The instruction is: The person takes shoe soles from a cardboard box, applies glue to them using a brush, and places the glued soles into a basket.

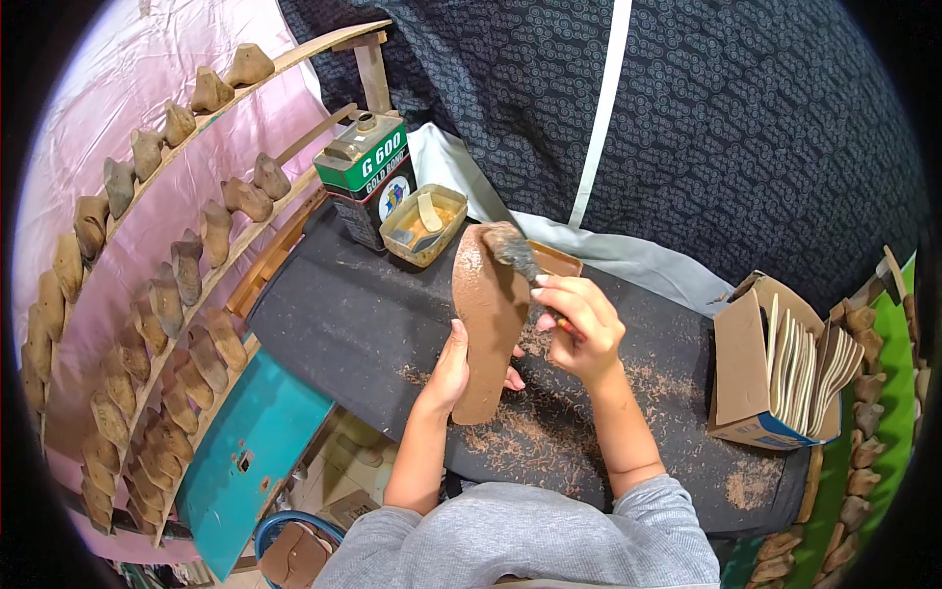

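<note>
Sole, brown, one, head view: held up over the dark surface, long axis nearly upright, wet and glossy near its upper end. Left hand: part open around the sole's lower half, thumb along the left edge, fingertips showing past the right. Right hand: fingers curled closely about the handle of a brush, its clotted, brownish bristle end lying against the sole's upper right. Tub, yellowish, rectangular, just beyond and left of the sole: amber contents, pale flat utensil inside. Tin, green and black, capped, just behind the tub. Shavings, brown, scattered, mostly to the right of the sole and below it. Carton, open, at right end of the surface: pale, thin, curved pieces standing in a row. Lasts, wooden, many, ranged along curved-looking shelves at left.
</note>
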Available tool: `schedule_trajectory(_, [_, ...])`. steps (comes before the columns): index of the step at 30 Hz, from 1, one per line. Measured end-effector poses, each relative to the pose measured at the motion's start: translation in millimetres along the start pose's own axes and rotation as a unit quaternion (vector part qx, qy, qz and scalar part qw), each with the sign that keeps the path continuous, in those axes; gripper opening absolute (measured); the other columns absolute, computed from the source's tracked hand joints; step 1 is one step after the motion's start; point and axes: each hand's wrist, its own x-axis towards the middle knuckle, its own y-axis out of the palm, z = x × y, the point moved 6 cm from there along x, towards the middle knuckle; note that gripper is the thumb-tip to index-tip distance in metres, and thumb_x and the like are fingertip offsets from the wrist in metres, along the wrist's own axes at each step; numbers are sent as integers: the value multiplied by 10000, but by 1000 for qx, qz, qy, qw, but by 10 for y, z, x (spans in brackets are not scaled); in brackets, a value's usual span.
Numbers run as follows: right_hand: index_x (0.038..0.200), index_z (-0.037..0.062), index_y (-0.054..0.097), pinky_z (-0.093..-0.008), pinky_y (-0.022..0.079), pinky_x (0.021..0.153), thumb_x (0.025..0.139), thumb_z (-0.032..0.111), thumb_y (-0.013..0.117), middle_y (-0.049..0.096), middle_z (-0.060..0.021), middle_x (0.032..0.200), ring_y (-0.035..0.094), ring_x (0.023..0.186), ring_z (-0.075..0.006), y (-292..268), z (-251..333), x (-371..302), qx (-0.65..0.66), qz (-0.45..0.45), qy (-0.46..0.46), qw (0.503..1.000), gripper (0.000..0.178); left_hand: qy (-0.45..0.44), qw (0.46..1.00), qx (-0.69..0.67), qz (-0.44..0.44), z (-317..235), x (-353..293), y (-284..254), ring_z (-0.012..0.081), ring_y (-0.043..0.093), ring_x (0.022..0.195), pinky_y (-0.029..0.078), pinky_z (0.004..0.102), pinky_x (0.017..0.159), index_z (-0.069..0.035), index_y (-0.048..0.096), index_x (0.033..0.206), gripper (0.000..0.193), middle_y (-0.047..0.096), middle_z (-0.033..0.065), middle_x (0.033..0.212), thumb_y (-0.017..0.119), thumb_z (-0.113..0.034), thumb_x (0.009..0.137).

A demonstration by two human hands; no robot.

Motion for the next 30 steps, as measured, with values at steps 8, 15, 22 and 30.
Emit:
schedule_trajectory(8, [879, 4, 648, -319, 523, 709, 647, -80, 662, 662, -144, 897, 652, 811, -268, -30, 124, 23, 9, -17, -2, 1000, 248, 1, 1000, 14, -14, 20, -42, -17, 307, 654, 661, 559, 368, 586, 64, 435, 1191, 804, 595, 205, 951, 142, -632, 917])
schedule_trajectory(15, [852, -2, 646, -333, 529, 681, 655, 4, 679, 656, -156, 854, 651, 764, -275, -170, 108, -82, 31, -14, 42, 999, 200, 10, 999, 11, -42, 26, -39, -116, 303, 651, 655, 554, 372, 584, 58, 446, 1180, 793, 597, 201, 945, 143, -628, 920])
schedule_trajectory(22, [879, 16, 652, -334, 534, 671, 649, 45, 720, 656, -128, 901, 653, 778, -273, -36, 109, -36, 33, 20, 4, 999, 241, 12, 1000, 7, -11, 36, -31, -97, 310, 649, 657, 556, 373, 591, 60, 423, 1197, 789, 594, 205, 950, 138, -623, 923])
schedule_trajectory(30, [859, 10, 657, -329, 534, 652, 594, -5, 715, 659, -136, 889, 659, 768, -274, -128, 146, -1, 57, 15, 29, 998, 272, 5, 1000, -9, -29, 56, -32, -171, 321, 649, 670, 551, 376, 577, 60, 414, 1217, 810, 591, 215, 956, 129, -636, 917])
